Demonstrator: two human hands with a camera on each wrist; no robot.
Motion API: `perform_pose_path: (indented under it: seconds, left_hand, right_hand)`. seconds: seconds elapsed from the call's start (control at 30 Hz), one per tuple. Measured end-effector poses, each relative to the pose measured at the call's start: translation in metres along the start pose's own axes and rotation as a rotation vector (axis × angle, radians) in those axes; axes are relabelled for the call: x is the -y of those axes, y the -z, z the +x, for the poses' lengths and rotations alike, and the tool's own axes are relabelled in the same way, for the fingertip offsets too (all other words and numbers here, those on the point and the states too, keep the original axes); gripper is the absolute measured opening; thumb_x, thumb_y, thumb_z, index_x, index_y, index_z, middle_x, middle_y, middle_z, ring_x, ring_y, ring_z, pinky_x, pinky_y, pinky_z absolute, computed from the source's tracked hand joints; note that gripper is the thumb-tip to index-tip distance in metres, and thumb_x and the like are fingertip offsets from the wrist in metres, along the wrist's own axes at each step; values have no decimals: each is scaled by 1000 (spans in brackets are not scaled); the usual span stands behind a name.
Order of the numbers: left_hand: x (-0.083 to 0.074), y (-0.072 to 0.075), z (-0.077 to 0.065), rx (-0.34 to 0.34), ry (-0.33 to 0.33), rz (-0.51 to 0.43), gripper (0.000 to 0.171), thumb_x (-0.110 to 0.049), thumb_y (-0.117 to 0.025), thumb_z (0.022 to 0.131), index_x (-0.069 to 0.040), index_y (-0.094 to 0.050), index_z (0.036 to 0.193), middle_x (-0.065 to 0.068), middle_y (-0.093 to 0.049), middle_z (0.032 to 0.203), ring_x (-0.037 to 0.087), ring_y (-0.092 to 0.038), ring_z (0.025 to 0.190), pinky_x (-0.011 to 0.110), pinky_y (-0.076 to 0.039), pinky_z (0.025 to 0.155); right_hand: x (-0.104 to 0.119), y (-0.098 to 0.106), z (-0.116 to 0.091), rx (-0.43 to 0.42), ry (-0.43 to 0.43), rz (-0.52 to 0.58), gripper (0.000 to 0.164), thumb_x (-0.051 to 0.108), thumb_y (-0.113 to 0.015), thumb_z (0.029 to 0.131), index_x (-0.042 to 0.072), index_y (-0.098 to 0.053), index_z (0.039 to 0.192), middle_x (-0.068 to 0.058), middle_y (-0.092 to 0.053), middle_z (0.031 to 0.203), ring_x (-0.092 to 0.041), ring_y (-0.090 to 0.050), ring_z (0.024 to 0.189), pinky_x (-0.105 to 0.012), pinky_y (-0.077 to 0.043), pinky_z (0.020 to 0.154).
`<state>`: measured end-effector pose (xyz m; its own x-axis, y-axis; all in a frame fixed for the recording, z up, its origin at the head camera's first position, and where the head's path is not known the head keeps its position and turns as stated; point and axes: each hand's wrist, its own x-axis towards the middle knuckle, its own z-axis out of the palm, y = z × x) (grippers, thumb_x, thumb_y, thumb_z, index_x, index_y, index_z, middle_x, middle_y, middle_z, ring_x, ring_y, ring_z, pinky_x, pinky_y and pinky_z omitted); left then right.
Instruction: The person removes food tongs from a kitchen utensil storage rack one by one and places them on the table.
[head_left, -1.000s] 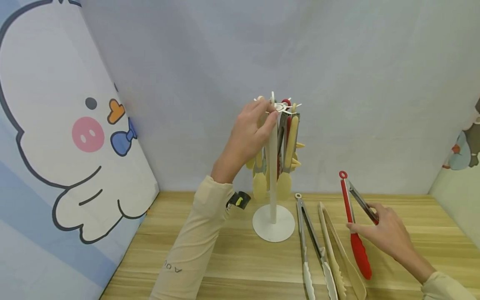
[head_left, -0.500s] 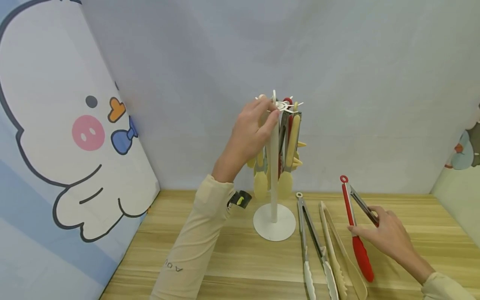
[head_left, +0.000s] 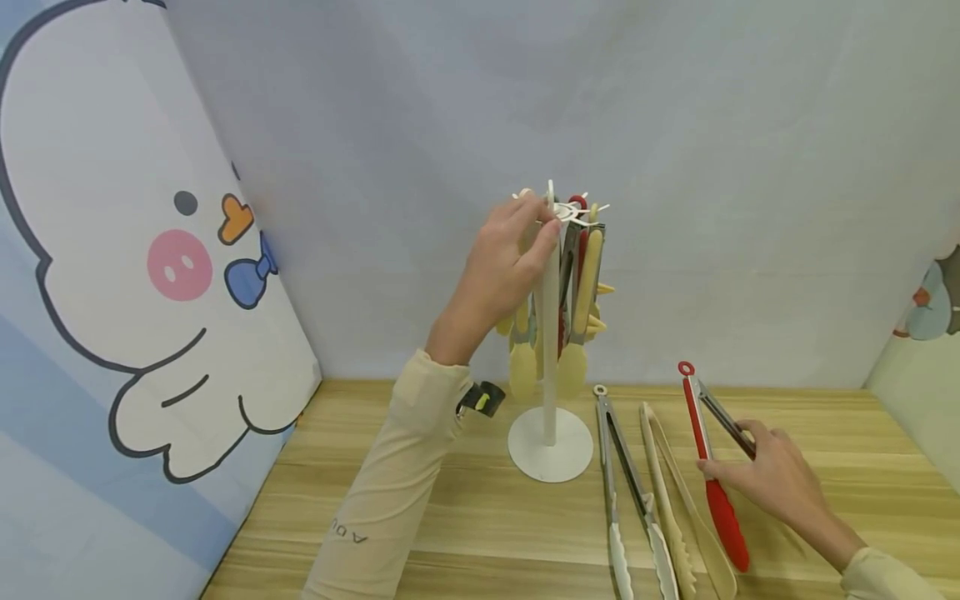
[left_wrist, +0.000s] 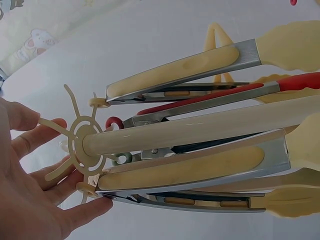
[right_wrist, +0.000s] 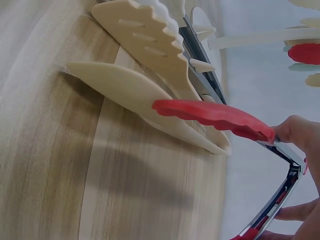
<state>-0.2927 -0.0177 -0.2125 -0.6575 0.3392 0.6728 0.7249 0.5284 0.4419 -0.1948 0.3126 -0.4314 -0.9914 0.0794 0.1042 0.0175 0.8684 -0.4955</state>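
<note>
So the white hanging stand is held up top by the left hand, thumb and fingers clamped there, yellow-tipped tongs hung around its pole. Right of the stand, red tongs are gripped by the right hand, arms spread. Between stand and red tongs, white-tipped tongs and beige tongs are laid out.

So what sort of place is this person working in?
Probably a small staged filming or demonstration corner: a wood-grain table set against a plain pale backdrop, with a cartoon-printed panel at the left of the head view. The white stand hung with tongs suggests kitchenware.
</note>
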Motion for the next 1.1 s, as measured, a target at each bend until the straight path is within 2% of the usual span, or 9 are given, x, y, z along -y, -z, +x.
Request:
perform_pose_path:
  seconds: [0.17, 0.33, 0.7, 0.9, 1.1]
  left_hand:
    - [1, 0, 0, 1, 1, 0, 16, -21, -46, 98, -12, -59, 96, -1, -59, 109, 19, -46, 116, 35, -37, 93]
    - [2, -1, 0, -6, -4, 4, 16, -21, -46, 98, -12, -58, 96, 0, -59, 108, 19, -47, 112, 34, -37, 91]
    - [3, -2, 1, -14, -20, -1, 16, -21, -46, 97, -12, -59, 96, -1, -59, 109, 19, -44, 122, 34, -35, 98]
    - [3, -2, 0, -15, -19, 1, 16, -21, -46, 97, -12, -58, 95, 0, -59, 107, 19, -46, 115, 35, -38, 91]
    - [3, -2, 0, -11, -14, -2, 16, -21, -45, 97, -12, -57, 95, 1, -58, 107, 19, -46, 113, 35, -38, 90]
  right_hand:
    - [-2, -4, 0, 17, -14, 1, 83, 57, -73, 72, 1, -48, 127, -29, -51, 102, -32, -50, 82, -32, -35, 52]
    - [-5, -7, 1, 25, -24, -8, 86, 59, -72, 72, 0, -48, 128, -31, -50, 103, -31, -51, 79, -32, -35, 51]
    - [-8, -13, 3, 40, -33, -24, 82, 57, -73, 72, -3, -48, 123, -27, -51, 96, -28, -50, 73, -32, -35, 51]
    - [-10, -15, 5, 66, -39, -38, 84, 56, -73, 72, -5, -47, 123, -28, -51, 94, -28, -50, 71, -32, -36, 51]
    - [-12, -17, 7, 76, -43, -46, 87, 57, -73, 72, -7, -46, 124, -30, -51, 97, -29, -51, 73, -33, -36, 51]
